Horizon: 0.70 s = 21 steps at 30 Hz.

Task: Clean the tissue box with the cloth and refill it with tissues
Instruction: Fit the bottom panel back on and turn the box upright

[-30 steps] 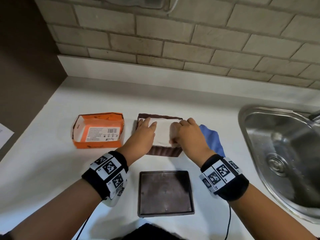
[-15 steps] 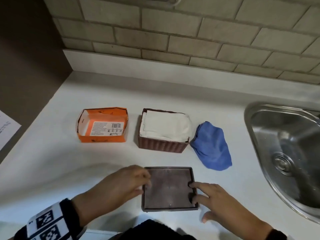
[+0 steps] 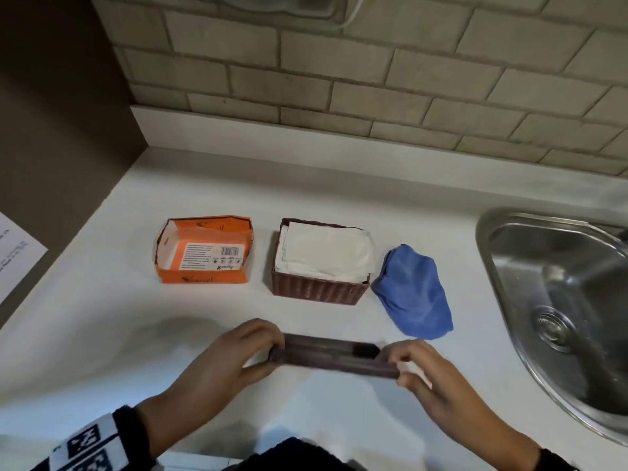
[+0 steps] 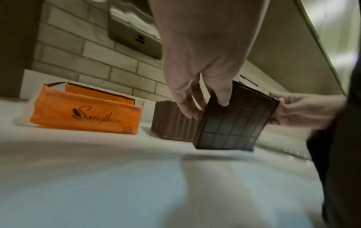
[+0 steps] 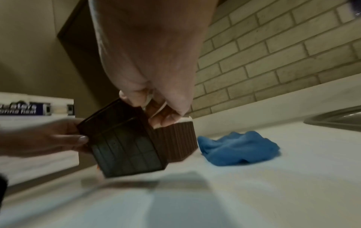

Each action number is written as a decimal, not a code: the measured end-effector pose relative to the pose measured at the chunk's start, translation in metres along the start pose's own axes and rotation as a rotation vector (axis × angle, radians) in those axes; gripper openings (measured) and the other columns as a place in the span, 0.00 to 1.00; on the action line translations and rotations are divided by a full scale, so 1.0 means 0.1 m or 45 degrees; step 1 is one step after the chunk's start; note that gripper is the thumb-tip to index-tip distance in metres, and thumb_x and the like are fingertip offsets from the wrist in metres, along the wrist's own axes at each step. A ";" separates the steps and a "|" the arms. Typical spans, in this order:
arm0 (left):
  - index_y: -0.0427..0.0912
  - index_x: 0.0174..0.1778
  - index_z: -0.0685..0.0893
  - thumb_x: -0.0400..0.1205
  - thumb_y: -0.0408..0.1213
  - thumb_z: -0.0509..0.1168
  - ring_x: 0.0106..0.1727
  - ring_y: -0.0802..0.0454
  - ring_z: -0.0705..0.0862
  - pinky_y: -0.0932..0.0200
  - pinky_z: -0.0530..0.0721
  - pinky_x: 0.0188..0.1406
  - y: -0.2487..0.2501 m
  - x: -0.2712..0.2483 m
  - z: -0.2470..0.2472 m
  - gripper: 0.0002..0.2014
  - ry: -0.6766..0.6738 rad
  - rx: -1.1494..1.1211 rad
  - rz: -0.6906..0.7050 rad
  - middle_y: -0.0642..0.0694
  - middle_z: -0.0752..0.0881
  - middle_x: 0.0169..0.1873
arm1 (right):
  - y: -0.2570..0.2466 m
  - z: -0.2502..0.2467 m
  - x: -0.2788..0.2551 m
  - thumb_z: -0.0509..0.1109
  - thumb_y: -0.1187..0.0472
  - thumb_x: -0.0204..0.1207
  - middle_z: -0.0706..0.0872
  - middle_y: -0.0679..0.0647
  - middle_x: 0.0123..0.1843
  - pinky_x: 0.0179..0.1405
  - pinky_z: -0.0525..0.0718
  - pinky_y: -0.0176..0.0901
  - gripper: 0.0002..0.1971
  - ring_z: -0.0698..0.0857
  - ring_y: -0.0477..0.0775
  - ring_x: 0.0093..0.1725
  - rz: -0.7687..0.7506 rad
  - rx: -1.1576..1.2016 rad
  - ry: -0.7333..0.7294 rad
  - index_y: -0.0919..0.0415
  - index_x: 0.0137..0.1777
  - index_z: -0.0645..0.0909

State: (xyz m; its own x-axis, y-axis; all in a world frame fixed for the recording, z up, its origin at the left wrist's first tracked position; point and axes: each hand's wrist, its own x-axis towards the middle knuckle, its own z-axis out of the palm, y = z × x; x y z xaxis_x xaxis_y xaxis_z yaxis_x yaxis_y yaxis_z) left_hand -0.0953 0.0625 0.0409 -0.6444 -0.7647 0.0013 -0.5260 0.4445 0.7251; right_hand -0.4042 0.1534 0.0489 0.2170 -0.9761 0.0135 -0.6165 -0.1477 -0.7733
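1. Fingers first: the left hand point(image 3: 224, 362) curls round the left end of the brown lid point(image 3: 334, 358), thumb on the near face and fingers point(image 4: 222, 98) hooked over the top edge, pinching it tight.
2. The right hand point(image 3: 438, 385) clamps the opposite end the same way, thumb below and fingers bent over the far edge, so both hands are closed on the lid.
3. And the lid is up off the white countertop point(image 3: 102, 334), tipped on edge! The head view catches only its thin rim, while the left wrist view shows its gridded underside facing the camera, the low corner hanging just above the surface.
4. Behind the lid sits the tissue box point(image 3: 319, 290), brown and ribbed, open at the top and standing flat on the counter.
5. It's packed: a stack of white tissues point(image 3: 323, 253) fills it to the rim and bulges a little over the right wall.
6. Just right of the box, the blue cloth point(image 3: 416, 294) lies crumpled, close to the box wall; whether it touches I cannot tell.
7. Left of the box, a gap apart, the orange carton point(image 3: 204, 254) sits open, barcode label showing on its floor.
8. Far right, the steel sink point(image 3: 557, 290) is sunk into the counter; a brick wall point(image 3: 373, 79) runs behind everything.
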 end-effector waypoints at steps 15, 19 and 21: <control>0.38 0.70 0.81 0.79 0.37 0.71 0.62 0.50 0.86 0.49 0.82 0.69 0.17 1.68 -0.48 0.22 0.372 -0.580 -0.414 0.41 0.87 0.62 | 0.17 -0.44 1.46 0.71 0.62 0.78 0.86 0.63 0.43 0.51 0.86 0.59 0.05 0.85 0.61 0.42 0.667 0.648 0.741 0.53 0.51 0.79; 0.35 0.72 0.78 0.82 0.34 0.68 0.55 0.52 0.86 0.58 0.87 0.54 -0.01 1.73 -0.43 0.21 0.347 -0.570 -0.493 0.42 0.86 0.62 | 0.31 -0.36 1.72 0.70 0.61 0.79 0.86 0.60 0.43 0.40 0.83 0.45 0.09 0.84 0.56 0.38 0.730 0.346 0.694 0.61 0.57 0.81; 0.35 0.70 0.80 0.83 0.32 0.67 0.51 0.52 0.86 0.59 0.88 0.48 -0.07 1.70 -0.43 0.19 0.360 -0.598 -0.516 0.43 0.87 0.57 | 0.29 -0.33 1.78 0.70 0.60 0.79 0.89 0.62 0.46 0.46 0.83 0.47 0.10 0.87 0.60 0.44 0.713 0.209 0.678 0.62 0.58 0.81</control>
State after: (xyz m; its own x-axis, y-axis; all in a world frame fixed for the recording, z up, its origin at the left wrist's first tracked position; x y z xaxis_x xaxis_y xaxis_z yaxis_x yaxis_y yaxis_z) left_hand -0.1769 -0.0907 0.0660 -0.2436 -0.9490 -0.2001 -0.3575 -0.1039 0.9281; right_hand -0.4081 -0.0296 0.0496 -0.5099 -0.8494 -0.1359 -0.3985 0.3732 -0.8378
